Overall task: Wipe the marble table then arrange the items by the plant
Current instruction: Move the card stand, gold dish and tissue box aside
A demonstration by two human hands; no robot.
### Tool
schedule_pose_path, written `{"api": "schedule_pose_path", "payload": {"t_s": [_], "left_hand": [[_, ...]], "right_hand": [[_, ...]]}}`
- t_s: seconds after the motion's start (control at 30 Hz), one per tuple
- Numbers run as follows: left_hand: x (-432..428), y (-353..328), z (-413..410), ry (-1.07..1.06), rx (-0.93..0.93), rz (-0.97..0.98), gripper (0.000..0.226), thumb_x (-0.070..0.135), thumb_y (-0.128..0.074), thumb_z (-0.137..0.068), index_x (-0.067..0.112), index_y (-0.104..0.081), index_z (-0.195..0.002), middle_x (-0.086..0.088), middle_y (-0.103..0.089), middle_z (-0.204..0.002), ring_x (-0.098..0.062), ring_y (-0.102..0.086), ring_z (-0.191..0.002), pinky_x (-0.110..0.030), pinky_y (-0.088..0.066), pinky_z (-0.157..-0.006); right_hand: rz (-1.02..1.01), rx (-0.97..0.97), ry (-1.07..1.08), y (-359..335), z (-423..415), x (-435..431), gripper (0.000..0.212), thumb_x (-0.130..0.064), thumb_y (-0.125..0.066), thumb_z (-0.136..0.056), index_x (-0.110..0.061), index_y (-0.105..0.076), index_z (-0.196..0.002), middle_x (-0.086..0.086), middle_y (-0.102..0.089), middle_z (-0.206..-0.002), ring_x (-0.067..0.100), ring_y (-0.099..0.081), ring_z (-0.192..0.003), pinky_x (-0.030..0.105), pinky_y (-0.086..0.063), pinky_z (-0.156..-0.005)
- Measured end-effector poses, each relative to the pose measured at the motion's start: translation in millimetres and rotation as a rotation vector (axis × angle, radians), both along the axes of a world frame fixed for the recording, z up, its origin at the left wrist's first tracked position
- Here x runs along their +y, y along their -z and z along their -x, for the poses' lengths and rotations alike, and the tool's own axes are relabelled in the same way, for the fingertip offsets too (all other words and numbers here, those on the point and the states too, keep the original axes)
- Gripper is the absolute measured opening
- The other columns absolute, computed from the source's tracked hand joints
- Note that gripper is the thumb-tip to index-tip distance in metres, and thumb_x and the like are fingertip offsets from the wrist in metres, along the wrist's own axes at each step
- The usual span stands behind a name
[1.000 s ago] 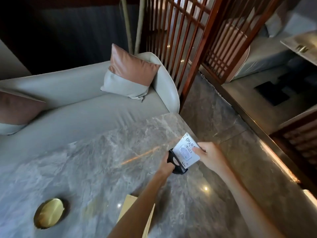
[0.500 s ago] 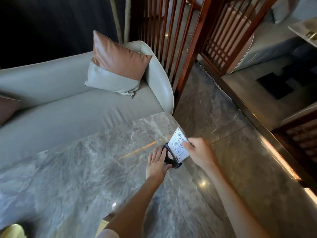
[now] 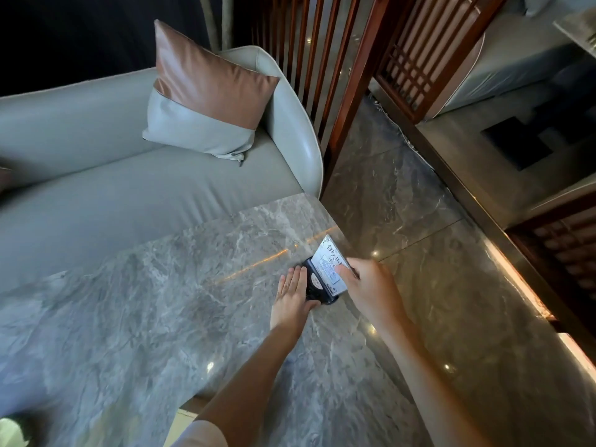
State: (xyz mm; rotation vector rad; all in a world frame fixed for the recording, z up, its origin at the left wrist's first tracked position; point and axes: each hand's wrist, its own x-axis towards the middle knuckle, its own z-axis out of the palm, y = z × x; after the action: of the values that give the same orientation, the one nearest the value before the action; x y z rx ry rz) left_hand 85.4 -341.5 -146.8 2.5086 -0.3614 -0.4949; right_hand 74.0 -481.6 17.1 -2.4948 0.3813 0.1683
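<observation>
Now left hand [image 3: 292, 294] flattened against black stand [image 3: 314, 283], fingers straight, right hand [image 3: 371, 288] still pinching sign card [image 3: 327, 265].

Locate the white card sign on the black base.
Head view, right of centre: the white card sign sits at the right edge of the grey marble table, right hand gripping it, left hand flat beside its black base.

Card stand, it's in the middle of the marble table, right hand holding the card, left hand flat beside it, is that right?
No: the head view shows the card stand at the marble table's right edge, not its middle. The right hand holds the card, the left hand lies flat beside it.
</observation>
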Motion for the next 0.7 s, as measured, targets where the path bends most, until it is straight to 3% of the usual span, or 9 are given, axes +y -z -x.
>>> {"api": "schedule_pose_path", "payload": {"t_s": [0.1, 0.13, 0.17, 0.23, 0.3, 0.4, 0.5, 0.6, 0.7], "left_hand": [[0, -3, -1, 0.016, 0.015, -0.013, 0.081, 0.039, -0.056, -0.091, 0.012, -0.01, -0.152, -0.004, -0.012, -0.161, -0.017, -0.001, -0.15, -0.031, 0.008, -0.121], [1, -7, 0, 0.018, 0.027, -0.007, 0.08, 0.038, -0.056, -0.092, 0.013, -0.011, -0.152, -0.003, -0.012, -0.162, -0.018, 0.001, -0.15, -0.034, 0.007, -0.122], [5, -10, 0, 0.019, 0.041, 0.008, 0.078, 0.037, -0.056, -0.092, 0.015, -0.011, -0.152, -0.002, -0.011, -0.162, -0.02, 0.001, -0.15, -0.037, 0.004, -0.122], [19, -18, 1, 0.006, 0.061, 0.035, 0.076, 0.038, -0.054, -0.093, 0.019, -0.009, -0.152, -0.002, -0.011, -0.162, -0.024, -0.001, -0.15, -0.042, -0.003, -0.122], [40, -30, 4, -0.037, 0.099, 0.025, 0.073, 0.042, -0.05, -0.095, 0.023, -0.009, -0.152, -0.004, -0.019, -0.16, -0.026, -0.014, -0.148, -0.043, -0.016, -0.12], [85, -58, 14, -0.167, 0.106, -0.031, 0.058, 0.05, -0.042, -0.096, 0.026, -0.029, -0.146, -0.008, -0.049, -0.143, -0.031, -0.051, -0.126, -0.045, -0.043, -0.101], [145, -84, 31, -0.33, 0.068, -0.049, 0.042, 0.054, -0.038, -0.096, 0.031, -0.053, -0.128, -0.002, -0.063, -0.128, -0.029, -0.063, -0.111, -0.041, -0.051, -0.089], [220, -97, 64, -0.568, 0.073, 0.025, 0.034, 0.05, -0.04, -0.096, 0.031, -0.062, -0.112, 0.0, -0.07, -0.113, -0.025, -0.066, -0.104, -0.035, -0.051, -0.081], [304, -102, 106, -0.821, 0.058, 0.078, 0.028, 0.039, -0.043, -0.098, 0.024, -0.065, -0.104, -0.005, -0.073, -0.101, -0.029, -0.067, -0.099, -0.035, -0.048, -0.077]], "right_hand": [[-0.047, -0.016, 0.021, -4, 4, 4, 0.031, -0.029, -0.053, -0.093, -0.012, -0.054, -0.067, 0.001, -0.05, -0.056, 0.015, -0.041, -0.053, 0.031, -0.033, -0.052], [-0.068, -0.003, 0.022, -7, 6, 6, 0.023, -0.03, -0.053, -0.094, -0.016, -0.067, -0.083, 0.003, -0.064, -0.069, 0.017, -0.055, -0.063, 0.033, -0.043, -0.059], [-0.069, 0.039, 0.024, -11, 8, 8, 0.028, -0.033, -0.055, -0.095, -0.015, -0.068, -0.112, 0.008, -0.072, -0.095, 0.021, -0.066, -0.086, 0.036, -0.05, -0.074], [-0.062, 0.134, 0.01, -18, 13, 12, 0.067, -0.043, -0.057, -0.093, -0.016, -0.034, -0.149, 0.009, -0.058, -0.137, 0.026, -0.056, -0.124, 0.037, -0.045, -0.095], [-0.023, 0.118, 0.007, -21, 19, 18, 0.08, -0.048, -0.058, -0.09, -0.023, -0.019, -0.154, 0.006, -0.047, -0.148, 0.027, -0.049, -0.131, 0.038, -0.043, -0.097], [0.031, -0.126, 0.109, -27, 35, 33, 0.063, -0.042, -0.057, -0.092, -0.022, -0.036, -0.148, 0.006, -0.052, -0.144, 0.027, -0.053, -0.127, 0.035, -0.044, -0.097], [-0.022, -0.407, 0.165, -37, 54, 69, 0.044, -0.039, -0.048, -0.095, -0.02, -0.057, -0.133, -0.001, -0.066, -0.127, 0.018, -0.062, -0.115, 0.032, -0.049, -0.093], [-0.298, -0.286, 0.062, -33, 68, 123, 0.035, -0.036, -0.05, -0.098, -0.024, -0.057, -0.13, -0.008, -0.069, -0.117, 0.002, -0.062, -0.111, 0.027, -0.05, -0.094], [-0.521, -0.043, -0.051, -10, 76, 181, 0.035, -0.039, -0.05, -0.097, -0.031, -0.054, -0.132, -0.007, -0.068, -0.12, 0.002, -0.061, -0.114, 0.031, -0.05, -0.099]]}}
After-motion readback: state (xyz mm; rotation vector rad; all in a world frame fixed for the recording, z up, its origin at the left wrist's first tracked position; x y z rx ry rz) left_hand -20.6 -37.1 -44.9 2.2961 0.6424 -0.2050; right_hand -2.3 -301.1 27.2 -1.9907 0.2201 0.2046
